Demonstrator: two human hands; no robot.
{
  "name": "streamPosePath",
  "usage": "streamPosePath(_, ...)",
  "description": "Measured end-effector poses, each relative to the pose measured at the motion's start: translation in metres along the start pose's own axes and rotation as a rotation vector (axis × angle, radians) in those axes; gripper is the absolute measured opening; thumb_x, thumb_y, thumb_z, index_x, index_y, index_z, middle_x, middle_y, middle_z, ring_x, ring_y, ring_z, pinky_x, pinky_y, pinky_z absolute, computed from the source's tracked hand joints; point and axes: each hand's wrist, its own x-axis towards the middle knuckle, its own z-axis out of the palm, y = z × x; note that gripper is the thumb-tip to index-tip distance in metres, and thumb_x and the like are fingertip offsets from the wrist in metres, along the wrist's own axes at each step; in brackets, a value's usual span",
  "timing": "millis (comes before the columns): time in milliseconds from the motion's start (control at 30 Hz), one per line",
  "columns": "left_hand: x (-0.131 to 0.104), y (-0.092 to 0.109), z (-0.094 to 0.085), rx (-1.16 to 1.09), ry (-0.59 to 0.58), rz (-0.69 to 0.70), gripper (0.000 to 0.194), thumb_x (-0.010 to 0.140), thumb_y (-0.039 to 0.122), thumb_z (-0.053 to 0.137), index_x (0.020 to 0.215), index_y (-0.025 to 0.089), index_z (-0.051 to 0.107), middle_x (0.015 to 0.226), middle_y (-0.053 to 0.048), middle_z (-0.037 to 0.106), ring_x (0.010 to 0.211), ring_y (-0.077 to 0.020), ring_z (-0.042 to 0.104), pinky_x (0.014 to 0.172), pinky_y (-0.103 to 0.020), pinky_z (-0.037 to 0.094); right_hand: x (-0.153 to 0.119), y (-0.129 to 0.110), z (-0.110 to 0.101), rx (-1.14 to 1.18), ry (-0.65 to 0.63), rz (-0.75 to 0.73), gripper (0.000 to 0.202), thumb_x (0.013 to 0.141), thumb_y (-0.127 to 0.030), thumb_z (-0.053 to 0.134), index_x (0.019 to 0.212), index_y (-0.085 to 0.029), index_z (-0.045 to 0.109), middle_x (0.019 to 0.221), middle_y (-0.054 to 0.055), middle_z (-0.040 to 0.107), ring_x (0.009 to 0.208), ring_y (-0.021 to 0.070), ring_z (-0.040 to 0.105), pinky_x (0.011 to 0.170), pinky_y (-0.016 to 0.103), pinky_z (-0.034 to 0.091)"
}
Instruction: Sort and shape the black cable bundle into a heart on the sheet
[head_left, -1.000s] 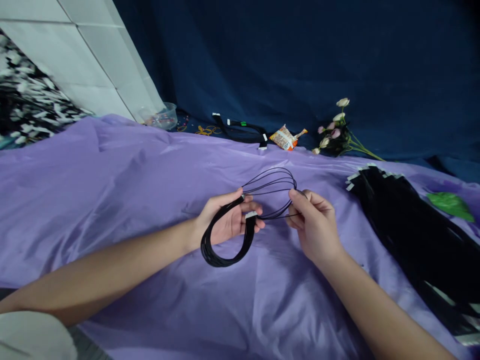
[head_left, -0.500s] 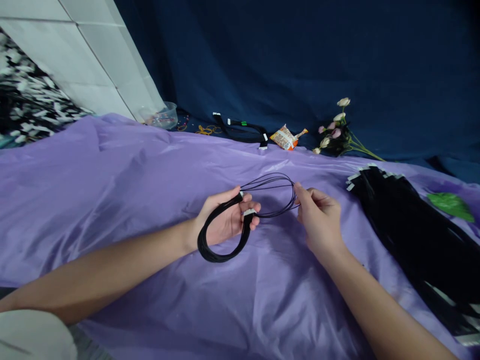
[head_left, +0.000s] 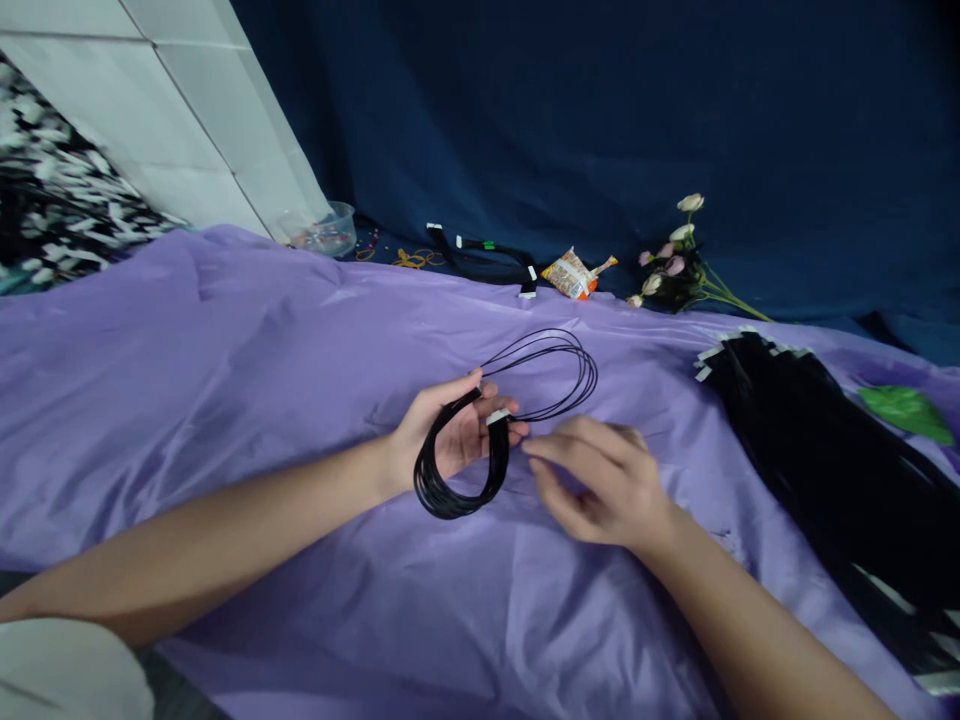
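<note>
My left hand (head_left: 442,430) holds a black wire harness (head_left: 450,500) with white connectors, its thumb pressed on the upper end. The thick part of the bundle curves down in front of my palm. Several thin black wires loop out to the right from the two connectors. One white connector (head_left: 498,416) rests against my left fingers. My right hand (head_left: 600,480) is close by on the right, its thumb and index finger apart with nothing seen between them, fingertips near the lower connector.
Purple cloth (head_left: 300,350) covers the surface. To the right lies a thick pile of black harnesses (head_left: 825,470) beside a green leaf (head_left: 904,412). Along the back are a clear plastic bowl (head_left: 337,232), more black cable (head_left: 487,265), a snack packet (head_left: 571,275) and artificial flowers (head_left: 667,270).
My right hand has let go of the thin wire loop and moved left and down toward the lower connector. The loop now stands free, and the thick bundle has shifted slightly right.
</note>
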Motion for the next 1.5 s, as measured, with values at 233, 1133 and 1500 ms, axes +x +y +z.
streamPosePath(233, 0.001, 0.000, -0.005, -0.008, -0.016, -0.036, 0.022, 0.088, 0.036, 0.054, 0.085, 0.015, 0.058, 0.092, -0.006, 0.067, 0.084, -0.0220, 0.067, 0.077, -0.030, 0.048, 0.002, -0.004, 0.005, -0.093, -0.180, -0.098, 0.017, 0.086, -0.015, 0.058, 0.097, -0.016, 0.071, 0.077, 0.002, 0.068, 0.060, 0.0092, 0.063, 0.051, 0.022, 0.046)
streamPosePath(1133, 0.000, 0.001, -0.004, 0.039, -0.031, -0.051, 0.024, 0.086, 0.040, 0.056, 0.084, 0.016, 0.056, 0.087, -0.004, 0.064, 0.080, -0.0221, 0.067, 0.072, -0.029, 0.048, 0.003, 0.008, 0.000, 0.305, 0.095, 0.173, 0.016, 0.076, -0.006, 0.062, 0.089, -0.015, 0.067, 0.075, 0.005, 0.067, 0.062, 0.0100, 0.061, 0.054, 0.020, 0.050)
streamPosePath(1500, 0.000, -0.002, 0.003, 0.095, 0.031, -0.042, 0.026, 0.087, 0.040, 0.055, 0.082, 0.015, 0.056, 0.086, -0.006, 0.065, 0.077, -0.0217, 0.067, 0.075, -0.033, 0.050, 0.004, -0.004, 0.004, 0.310, 0.177, 0.311, 0.008, 0.079, -0.012, 0.062, 0.073, -0.016, 0.060, 0.062, 0.000, 0.057, 0.049, 0.0078, 0.046, 0.045, 0.023, 0.038)
